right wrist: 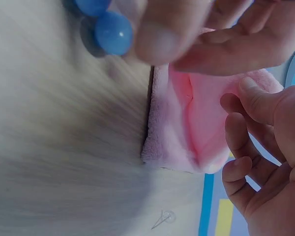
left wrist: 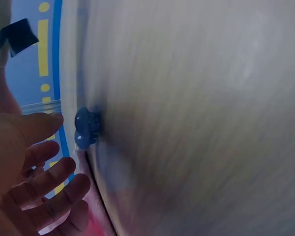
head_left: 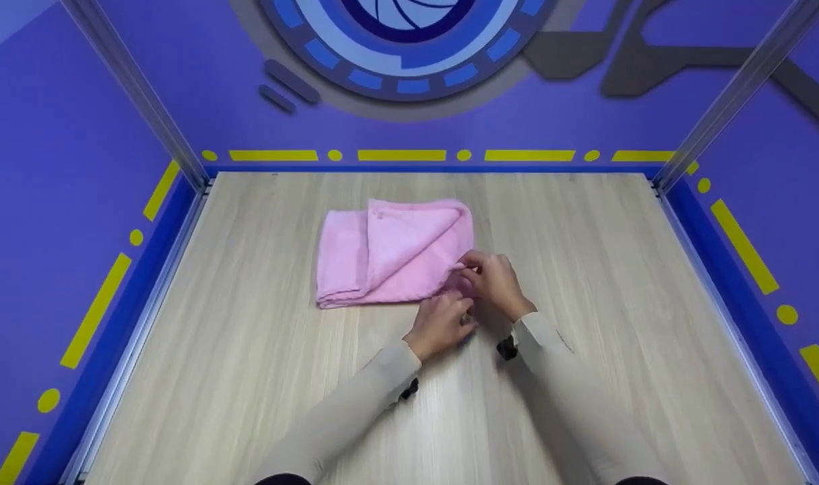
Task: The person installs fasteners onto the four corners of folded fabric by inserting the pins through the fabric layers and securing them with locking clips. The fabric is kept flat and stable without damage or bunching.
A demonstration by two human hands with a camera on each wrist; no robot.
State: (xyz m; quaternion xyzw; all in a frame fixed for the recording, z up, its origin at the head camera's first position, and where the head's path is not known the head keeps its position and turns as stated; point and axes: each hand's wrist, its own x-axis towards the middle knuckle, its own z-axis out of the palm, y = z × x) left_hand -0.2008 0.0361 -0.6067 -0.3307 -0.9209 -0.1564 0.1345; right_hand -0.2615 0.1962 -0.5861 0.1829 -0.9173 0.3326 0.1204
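Note:
A folded pink towel (head_left: 409, 256) lies on the wooden table, its upper layer turned back diagonally. My right hand (head_left: 494, 279) is at its right edge; thumb and forefinger pinch the pink cloth (right wrist: 206, 108) there. Just below the towel's lower right corner is my left hand (head_left: 442, 325), fingers loosely bent with nothing seen between them in the left wrist view. Close to its thumb on the tabletop sits a small object with two shiny blue balls (left wrist: 86, 128), its kind unclear. The head view mostly hides that object behind the left hand.
The pale wooden table (head_left: 248, 377) is bounded by purple-blue walls with yellow dashes and metal corner posts (head_left: 133, 87). A small clear pushpin-like item (right wrist: 166, 216) shows near the towel in the right wrist view.

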